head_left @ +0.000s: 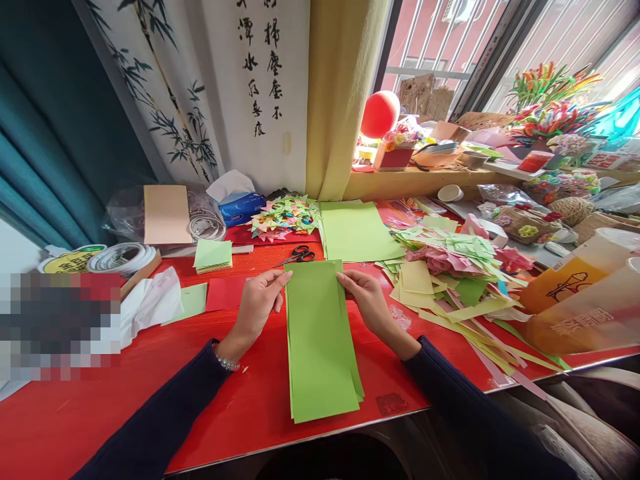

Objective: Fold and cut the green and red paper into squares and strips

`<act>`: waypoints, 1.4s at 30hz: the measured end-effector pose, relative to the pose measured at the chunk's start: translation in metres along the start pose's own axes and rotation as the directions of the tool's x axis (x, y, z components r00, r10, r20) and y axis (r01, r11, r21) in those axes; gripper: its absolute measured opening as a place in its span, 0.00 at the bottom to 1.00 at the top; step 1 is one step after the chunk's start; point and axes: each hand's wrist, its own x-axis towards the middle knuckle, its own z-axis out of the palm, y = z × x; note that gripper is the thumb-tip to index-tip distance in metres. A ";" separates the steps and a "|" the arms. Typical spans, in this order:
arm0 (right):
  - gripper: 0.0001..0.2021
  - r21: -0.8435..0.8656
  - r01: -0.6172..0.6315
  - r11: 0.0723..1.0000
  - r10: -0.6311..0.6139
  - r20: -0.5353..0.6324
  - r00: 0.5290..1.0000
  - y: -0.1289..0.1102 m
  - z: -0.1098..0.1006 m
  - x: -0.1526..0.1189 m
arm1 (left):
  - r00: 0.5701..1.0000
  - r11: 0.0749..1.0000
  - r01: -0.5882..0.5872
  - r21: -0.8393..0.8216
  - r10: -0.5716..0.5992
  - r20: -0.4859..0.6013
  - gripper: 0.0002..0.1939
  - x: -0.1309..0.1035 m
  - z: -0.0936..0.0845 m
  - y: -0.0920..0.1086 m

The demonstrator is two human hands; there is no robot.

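Directly in front of you, layered green paper [323, 343] stretches lengthwise over the red table [215, 413]. Your left hand [259, 303] pinches its far left corner between thumb and fingers; your right hand [369, 303] pinches the far right corner likewise. Just beyond lie black-handled scissors [295, 258] and light-green sheets [357, 230]; paper strips [463, 312] heap up to the right.

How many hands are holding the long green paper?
2: the left hand pinches the green paper near its top left corner; the right hand pinches near its top right corner.
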 end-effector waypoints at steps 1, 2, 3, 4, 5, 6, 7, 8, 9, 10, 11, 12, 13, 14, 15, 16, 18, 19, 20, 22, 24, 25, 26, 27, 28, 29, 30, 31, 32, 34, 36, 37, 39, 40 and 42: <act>0.13 -0.017 0.011 1.000 -0.011 -0.008 1.000 0.000 0.000 0.000 | 1.000 1.000 0.003 0.000 -0.003 0.004 0.10 0.000 0.000 0.000; 0.13 -0.040 0.023 0.999 -0.024 -0.019 1.000 0.000 -0.001 0.000 | 1.000 1.000 0.005 0.000 -0.005 0.008 0.10 0.000 0.001 0.000; 0.13 -0.068 0.033 0.997 -0.036 -0.033 0.999 0.001 -0.001 0.000 | 1.000 1.000 0.006 0.001 -0.006 0.010 0.11 -0.001 0.001 0.000; 0.14 -0.096 0.040 0.995 -0.044 -0.045 0.998 0.001 -0.001 0.000 | 1.000 1.000 0.006 0.004 -0.006 0.013 0.11 -0.001 0.001 0.000; 0.14 -0.122 0.043 0.992 -0.050 -0.054 0.997 0.001 -0.001 0.000 | 1.000 1.000 0.004 0.008 -0.004 0.014 0.11 -0.001 0.001 0.000; 0.14 -0.141 0.043 0.989 -0.051 -0.058 0.997 0.001 -0.001 0.000 | 1.000 1.000 0.003 0.012 -0.003 0.015 0.10 -0.001 0.001 0.000; 0.15 -0.151 0.042 0.988 -0.052 -0.058 0.997 0.001 -0.001 0.000 | 1.000 1.000 0.001 0.016 -0.001 0.015 0.10 -0.001 0.001 0.000; 0.15 -0.154 0.042 0.987 -0.051 -0.054 0.997 0.000 -0.001 0.000 | 1.000 1.000 -0.001 0.020 0.001 0.015 0.10 -0.001 0.001 0.000; 0.15 -0.150 0.042 0.988 -0.049 -0.048 0.998 0.000 -0.001 0.000 | 1.000 1.000 -0.003 0.023 0.002 0.014 0.10 -0.001 0.001 0.000; 0.15 -0.143 0.040 0.989 -0.047 -0.044 0.998 0.000 -0.001 0.000 | 1.000 1.000 -0.003 0.025 0.002 0.012 0.10 -0.001 0.001 0.000; 0.15 -0.134 0.036 0.990 -0.042 -0.040 0.998 -0.001 -0.001 0.000 | 1.000 1.000 -0.002 0.026 0.001 0.010 0.10 -0.001 0.002 0.000; 0.15 -0.121 0.031 0.992 -0.035 -0.037 0.999 -0.001 -0.001 0.000 | 1.000 1.000 0.001 0.026 -0.001 0.009 0.11 -0.001 0.002 0.000; 0.15 -0.105 0.022 0.994 -0.026 -0.034 0.999 -0.002 -0.001 0.000 | 1.000 1.000 0.004 0.024 -0.004 0.006 0.11 -0.001 0.002 0.000; 0.15 -0.085 0.012 0.996 -0.014 -0.028 0.999 -0.002 -0.001 0.000 | 1.000 1.000 0.006 0.022 -0.006 0.003 0.11 -0.001 0.002 0.000; 0.15 -0.064 -0.001 0.998 0.000 -0.020 1.000 -0.002 -0.001 0.000 | 1.000 1.000 0.007 0.020 -0.007 -0.001 0.10 -0.001 0.002 0.000; 0.15 -0.045 -0.018 0.999 0.017 -0.009 1.000 -0.003 -0.001 0.000 | 1.000 1.000 0.006 0.018 -0.006 -0.007 0.10 -0.001 0.001 0.000; 0.14 -0.026 -0.052 0.998 0.053 0.018 0.998 -0.004 -0.001 0.000 | 1.000 1.000 0.000 0.017 0.000 -0.021 0.10 0.000 0.001 0.000; 0.14 -0.027 -0.065 0.997 0.066 0.031 0.997 -0.004 -0.001 0.000 | 1.000 1.000 -0.003 0.017 0.004 -0.028 0.11 0.000 0.000 0.000; 0.14 -0.031 -0.072 0.997 0.074 0.045 0.996 -0.004 -0.001 0.000 | 0.999 1.000 -0.005 0.015 0.006 -0.034 0.11 0.000 0.000 0.000; 0.13 -0.038 -0.075 0.996 0.077 0.066 0.995 -0.005 0.000 -0.001 | 0.999 1.000 -0.003 0.005 0.003 -0.044 0.11 0.001 0.000 0.000; 0.13 -0.045 -0.080 0.996 0.083 0.075 0.994 -0.006 0.000 -0.001 | 0.998 1.000 0.001 -0.011 -0.002 -0.055 0.11 0.001 -0.001 -0.001; 0.14 -0.052 -0.089 0.995 0.093 0.079 0.993 -0.006 0.000 -0.001 | 0.998 1.000 0.002 -0.020 -0.003 -0.060 0.11 0.002 -0.001 -0.001; 0.14 -0.060 -0.102 0.993 0.107 0.086 0.991 -0.007 0.000 -0.001 | 0.998 1.000 -0.001 -0.027 -0.001 -0.068 0.11 0.002 -0.001 -0.001; 0.14 -0.069 -0.116 0.991 0.122 0.101 0.987 -0.008 0.000 -0.001 | 0.997 0.999 -0.004 -0.033 0.002 -0.078 0.11 0.002 -0.002 -0.001; 0.14 -0.077 -0.129 0.989 0.137 0.123 0.983 -0.009 0.000 -0.001 | 0.996 0.999 -0.008 -0.038 0.004 -0.088 0.11 0.003 -0.003 0.000; 0.15 -0.087 -0.139 0.987 0.151 0.149 0.977 -0.010 0.000 -0.002 | 0.995 0.999 -0.012 -0.044 0.007 -0.098 0.11 0.003 -0.004 0.000; 0.14 -0.096 -0.146 0.985 0.161 0.178 0.971 -0.010 0.000 -0.002 | 0.994 0.999 -0.017 -0.050 0.011 -0.109 0.11 0.004 -0.005 0.000; 0.14 -0.105 -0.149 0.983 0.168 0.207 0.964 -0.010 0.000 -0.002 | 0.993 0.998 -0.022 -0.054 0.015 -0.121 0.11 0.005 -0.007 0.001; 0.14 -0.117 -0.145 0.982 0.169 0.233 0.958 -0.010 0.001 -0.002 | 0.991 0.998 -0.028 -0.058 0.020 -0.132 0.11 0.006 -0.008 0.001; 0.13 -0.150 -0.117 0.982 0.153 0.259 0.954 -0.009 0.001 -0.003 | 0.987 0.997 -0.047 -0.067 0.036 -0.155 0.11 0.008 -0.010 0.002; 0.14 -0.188 -0.085 0.978 0.134 0.270 0.954 -0.008 0.002 -0.003 | 0.982 0.994 -0.068 -0.085 0.051 -0.182 0.11 0.010 -0.012 0.002; 0.14 -0.201 -0.078 0.977 0.133 0.273 0.953 -0.007 0.002 -0.003 | 0.980 0.992 -0.076 -0.097 0.056 -0.192 0.11 0.011 -0.013 0.001; 0.14 -0.196 -0.099 0.976 0.152 0.279 0.948 -0.006 0.002 -0.003 | 0.981 0.990 -0.067 -0.124 0.042 -0.192 0.11 0.013 -0.015 0.000; 0.15 -0.182 -0.119 0.976 0.166 0.274 0.947 -0.005 0.002 -0.003 | 0.984 0.990 -0.049 -0.136 0.024 -0.177 0.11 0.014 -0.015 0.000; 0.15 -0.141 -0.150 0.979 0.180 0.236 0.955 -0.004 0.000 -0.002 | 0.994 0.988 0.005 -0.153 -0.021 -0.107 0.12 0.015 -0.015 -0.001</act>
